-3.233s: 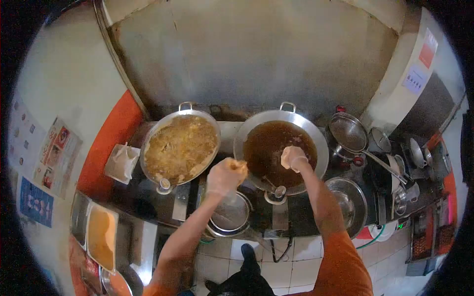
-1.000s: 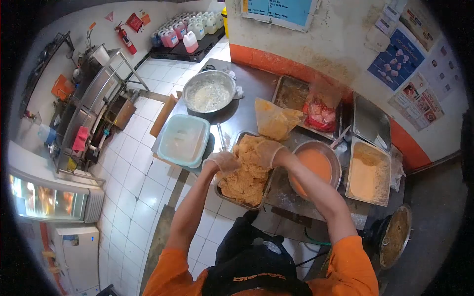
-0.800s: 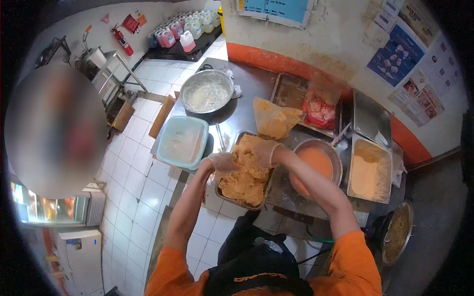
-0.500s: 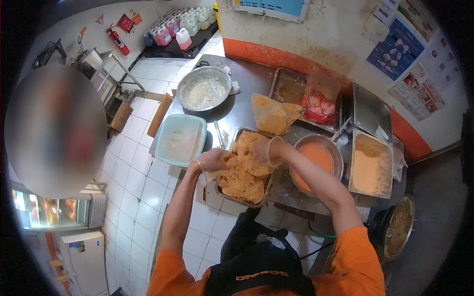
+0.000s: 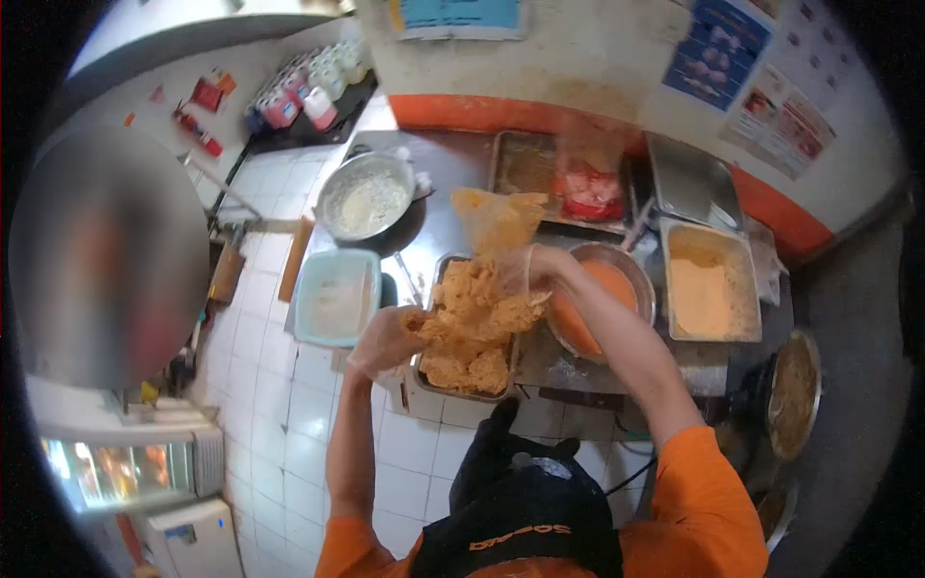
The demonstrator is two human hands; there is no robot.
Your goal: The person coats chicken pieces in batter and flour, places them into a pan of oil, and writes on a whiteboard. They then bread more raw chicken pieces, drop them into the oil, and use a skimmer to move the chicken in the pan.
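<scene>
A metal tray [image 5: 421, 379] near the table's front edge holds a heap of orange, crumb-coated breaded chicken pieces [image 5: 472, 361]. My left hand [image 5: 387, 339], in a clear glove, is at the heap's left side, its fingers curled on a breaded piece. Over the right side is my right hand [image 5: 523, 272], also gloved. Its fingers reach down among the raised pieces and are partly hidden by them. Behind the tray stands a clear plastic bag [image 5: 496, 217] with orange crumbs. A bowl of orange liquid [image 5: 599, 289] is just right of my right hand.
Left of the tray stand a pale teal tub [image 5: 306, 323] and a metal bowl with white flour [image 5: 366, 202]. Toward the wall, a tray holds a red bag of meat [image 5: 590, 196]. Farther right is a pan of orange mix [image 5: 703, 294]. A person, blurred, is at far left.
The view has shifted. My left hand has drawn slightly away from the heap's middle. The pieces between my hands have been lifted and turned, with separate pieces now showing.
</scene>
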